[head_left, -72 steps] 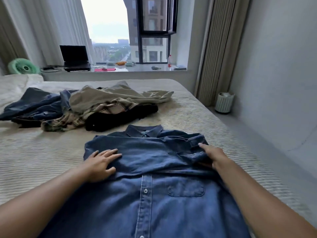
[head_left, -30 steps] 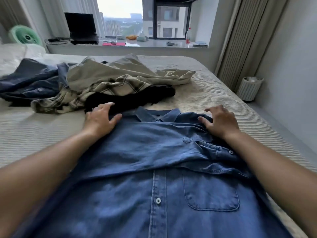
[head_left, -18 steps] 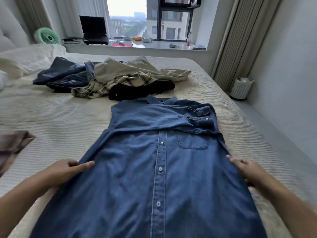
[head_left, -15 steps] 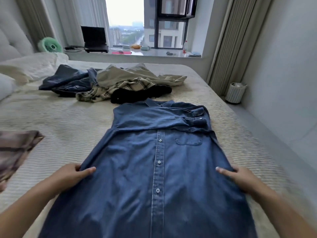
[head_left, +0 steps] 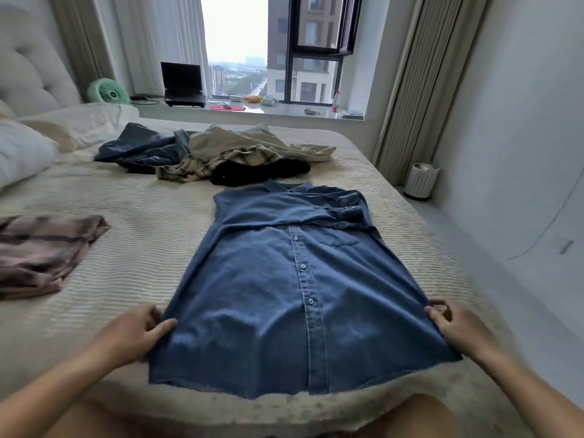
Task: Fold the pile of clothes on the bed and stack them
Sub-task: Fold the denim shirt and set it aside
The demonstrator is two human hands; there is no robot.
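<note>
A blue denim shirt (head_left: 294, 279) lies face up on the bed (head_left: 132, 248), buttoned, with both sleeves folded across its chest. My left hand (head_left: 136, 333) pinches the shirt's left side edge near the hem, thumb on top of the cloth. My right hand (head_left: 455, 327) pinches the right side edge at the same height. Beyond the collar lies the unfolded pile (head_left: 221, 156): dark blue, beige, plaid and black garments. A folded pink plaid garment (head_left: 41, 251) rests at the left.
White pillows (head_left: 22, 153) lie at the bed's far left. A window ledge behind holds a laptop (head_left: 183, 85), a green fan (head_left: 109, 93) and small items. A white bin (head_left: 422, 181) stands on the floor right of the bed.
My hands left the folded sleeves near the collar and slid down the shirt's sides to near the hem, where they now pinch the edges. The view pulled back.
</note>
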